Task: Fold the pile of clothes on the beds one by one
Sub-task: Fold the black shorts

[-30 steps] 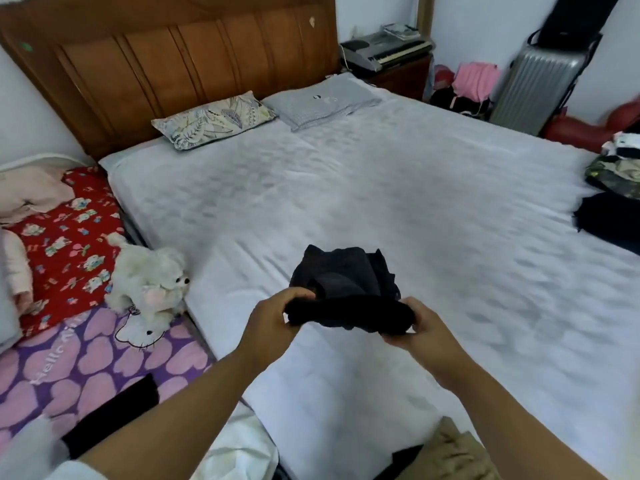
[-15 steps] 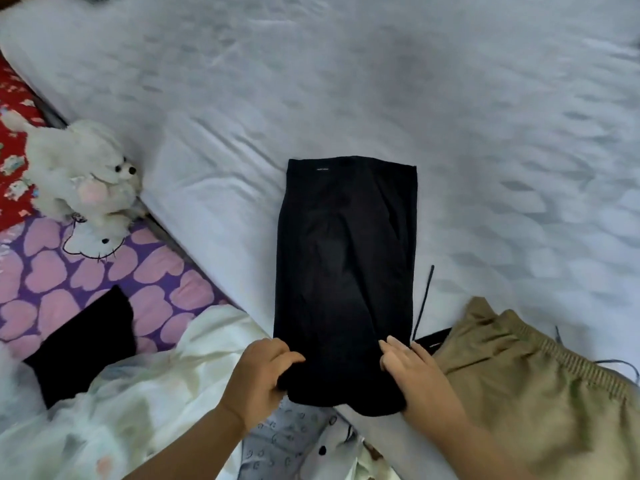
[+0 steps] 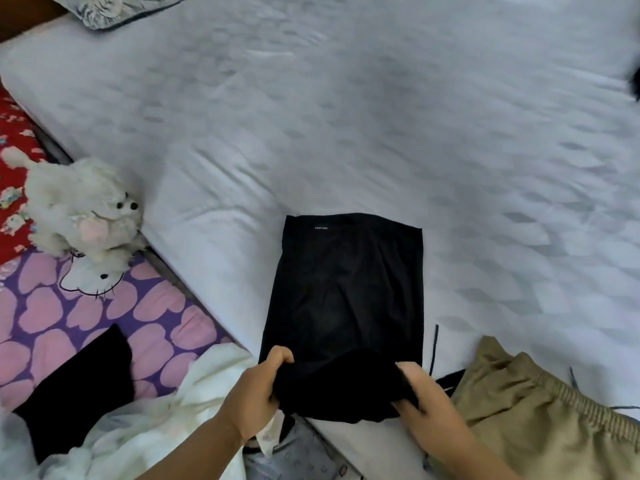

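While both hands grip its near hem, the black garment point(image 3: 346, 299) lies flat lengthwise on the white bed point(image 3: 381, 116), near end lifted and curled over. Left hand point(image 3: 256, 393): fingers curled round the left corner. Right hand point(image 3: 426, 403): fingers pinching the right corner. Adjacent right: khaki shorts point(image 3: 540, 417), elastic waistband showing. Left, beyond the bed edge: white plush toy point(image 3: 83, 216), heart-print purple sheet point(image 3: 41, 313), cream cloth point(image 3: 166, 420).

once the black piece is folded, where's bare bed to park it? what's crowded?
Free: the white mattress beyond and right of the black garment, up to the pillow. Crowded: the near edge, where both hands grip the hem, khaki shorts on the right, cream cloth and plush toy on the left.
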The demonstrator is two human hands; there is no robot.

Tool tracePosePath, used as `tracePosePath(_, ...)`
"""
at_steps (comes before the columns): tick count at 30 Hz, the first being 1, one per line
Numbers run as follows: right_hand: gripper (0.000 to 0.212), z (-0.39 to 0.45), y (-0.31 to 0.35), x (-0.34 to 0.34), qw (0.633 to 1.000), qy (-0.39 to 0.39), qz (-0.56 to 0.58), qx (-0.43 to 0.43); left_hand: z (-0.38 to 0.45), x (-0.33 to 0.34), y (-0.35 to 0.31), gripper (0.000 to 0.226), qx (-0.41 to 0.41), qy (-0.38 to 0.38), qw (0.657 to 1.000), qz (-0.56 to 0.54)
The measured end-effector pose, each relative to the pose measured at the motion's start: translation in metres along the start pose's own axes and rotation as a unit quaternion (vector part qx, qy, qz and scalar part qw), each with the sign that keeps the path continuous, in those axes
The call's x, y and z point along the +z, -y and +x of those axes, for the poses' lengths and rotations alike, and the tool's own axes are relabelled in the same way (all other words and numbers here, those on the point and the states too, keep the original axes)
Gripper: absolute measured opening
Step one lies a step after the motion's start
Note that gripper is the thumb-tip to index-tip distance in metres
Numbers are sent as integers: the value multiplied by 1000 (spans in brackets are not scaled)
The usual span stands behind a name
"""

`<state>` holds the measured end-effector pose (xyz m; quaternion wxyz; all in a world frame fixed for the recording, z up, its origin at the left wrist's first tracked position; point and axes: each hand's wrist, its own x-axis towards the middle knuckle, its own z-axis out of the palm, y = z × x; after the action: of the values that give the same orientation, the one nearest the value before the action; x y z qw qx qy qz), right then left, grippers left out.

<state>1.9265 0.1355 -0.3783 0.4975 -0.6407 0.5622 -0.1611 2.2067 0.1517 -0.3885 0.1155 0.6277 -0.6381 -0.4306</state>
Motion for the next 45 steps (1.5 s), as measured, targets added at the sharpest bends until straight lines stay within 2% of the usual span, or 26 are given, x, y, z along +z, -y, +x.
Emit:
tracePosePath(2, 29, 22, 10, -6, 999, -34, 38, 14, 24, -11, -6, 28, -54, -71, 996, -9)
tracePosePath(4, 31, 47, 17, -11, 995, -96, 32, 23, 52, -21, -12, 40, -29, -78, 995, -57)
tracePosePath(6, 28, 73, 22, -16, 987, -157, -3, 26, 78, -31, -17, 42, -35, -113, 992, -33)
tracePosePath(8, 14, 100, 27, -21, 978, -197, -41, 47, 103, -37, -23, 35, -30, -179, 983, 29)
tracePosePath(9, 17, 114, 30, -24, 971, -219, -67, 66, 115, -42, -30, 36, -37, -206, 976, 63)
tracePosePath(11, 47, 133, 32, -29, 950, -237, -164, 121, 135, -45, -36, 49, -39, -253, 963, 84)
tracePosePath(12, 60, 141, 30, -29, 936, -219, -236, 144, 143, -44, -36, 58, -38, -262, 959, 100)
tracePosePath(13, 68, 146, 29, -27, 921, -186, -306, 155, 147, -40, -35, 64, -41, -254, 958, 129)
tracePosePath(15, 69, 149, 28, -20, 905, -136, -381, 133, 156, -31, -28, 68, -30, -213, 956, 201)
tracePosePath(17, 64, 151, 31, -14, 910, -118, -387, 85, 160, -21, -26, 62, 5, -176, 950, 256)
tracePosePath(20, 70, 157, 22, 1, 915, -58, -397, 52, 167, -2, -27, 60, 53, -135, 940, 310)
tracePosePath(22, 73, 163, 5, 12, 912, -10, -406, 57, 174, 14, -15, 64, 34, -97, 942, 321)
tracePosePath(25, 67, 170, -32, 28, 900, -24, -432, 48, 186, 36, 10, 66, -12, -66, 945, 320)
tracePosePath(28, 60, 173, -37, 24, 919, -29, -392, 33, 192, 34, 14, 66, 8, -51, 953, 297)
tracePosePath(30, 66, 168, -33, 17, 935, -90, -340, 34, 189, 20, 13, 65, 36, -56, 963, 260)
tracePosePath(32, 78, 160, -31, 6, 930, -191, -293, 112, 179, 7, 15, 60, 47, -132, 961, 237)
tracePosePath(34, 95, 154, -31, -5, 918, -222, -230, 232, 171, -1, 18, 63, -44, -182, 956, 228)
tracePosePath(35, 99, 152, -29, -7, 917, -211, -223, 253, 168, -3, 19, 66, -92, -171, 954, 228)
tracePosePath(37, 96, 154, -24, -7, 944, -179, -196, 194, 168, 1, 17, 70, -107, -148, 963, 200)
tracePosePath(40, 95, 157, -11, -1, 989, -82, -45, 116, 170, 2, 2, 86, -19, -104, 990, 90)
tracePosePath(42, 88, 152, -2, -3, 992, -46, -41, 109, 166, -1, -8, 89, 26, -76, 994, 68)
tracePosePath(45, 75, 129, 14, -22, 991, -65, -78, 93, 151, -12, -35, 75, 58, -62, 994, 74)
